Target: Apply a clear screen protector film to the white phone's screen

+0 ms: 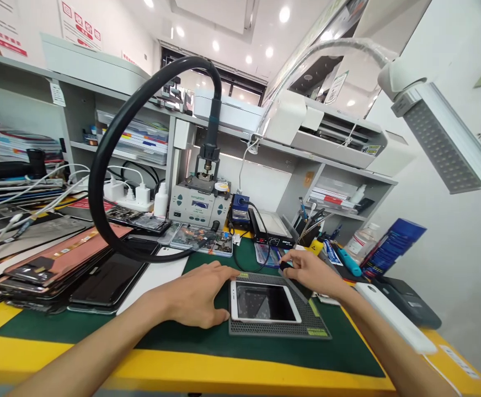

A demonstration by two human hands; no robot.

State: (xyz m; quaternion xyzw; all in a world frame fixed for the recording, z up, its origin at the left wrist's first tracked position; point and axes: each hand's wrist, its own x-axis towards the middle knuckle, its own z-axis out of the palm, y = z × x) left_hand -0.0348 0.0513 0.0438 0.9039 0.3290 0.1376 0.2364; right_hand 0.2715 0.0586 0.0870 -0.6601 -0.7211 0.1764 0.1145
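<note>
A white-framed phone (267, 302) with a dark screen lies face up on a grey perforated pad (265, 329). My left hand (199, 292) rests at the pad's left side, its index finger stretched to the top left corner and its thumb apart near the phone's lower left. At the pad's upper right, my right hand (313, 271) is closed in a pinch. A small black object (285, 265) shows at its fingertips; its kind is not clear. Below that hand, a thin dark sheet (302, 289) lies slanted over the pad's edge, and whether the fingers touch it is hard to see.
A green mat (174, 342) covers the yellow bench (207, 369). Stacked phones and screens (100, 275) fill the left. A thick black hose (95, 165) arches beside a soldering station (201, 204). A bottle (362, 241), a white bar-shaped device (395, 317) and a lamp (451, 138) are at right.
</note>
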